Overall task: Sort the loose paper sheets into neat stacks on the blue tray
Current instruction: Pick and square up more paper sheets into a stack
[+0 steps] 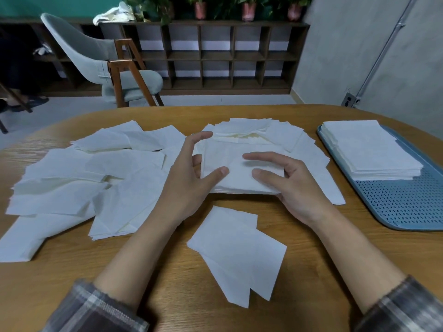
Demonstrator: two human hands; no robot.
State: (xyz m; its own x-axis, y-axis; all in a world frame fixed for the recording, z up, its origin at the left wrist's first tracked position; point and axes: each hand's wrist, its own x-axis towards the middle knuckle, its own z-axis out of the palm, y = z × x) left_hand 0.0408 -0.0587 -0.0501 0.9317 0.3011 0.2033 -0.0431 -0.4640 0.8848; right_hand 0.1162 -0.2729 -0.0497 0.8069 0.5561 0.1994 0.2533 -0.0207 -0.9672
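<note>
Head: left hand and right hand clasp stack.

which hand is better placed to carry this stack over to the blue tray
Right, likely. The right hand grips the stack on its side nearest the blue tray; the left hand would have to reach across.

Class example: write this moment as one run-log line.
left hand grips small stack | right hand grips it too | blue tray holds neat stack | loose sheets on table

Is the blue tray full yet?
No. One neat stack sits at its far end; the near part of the blue tray is bare.
</note>
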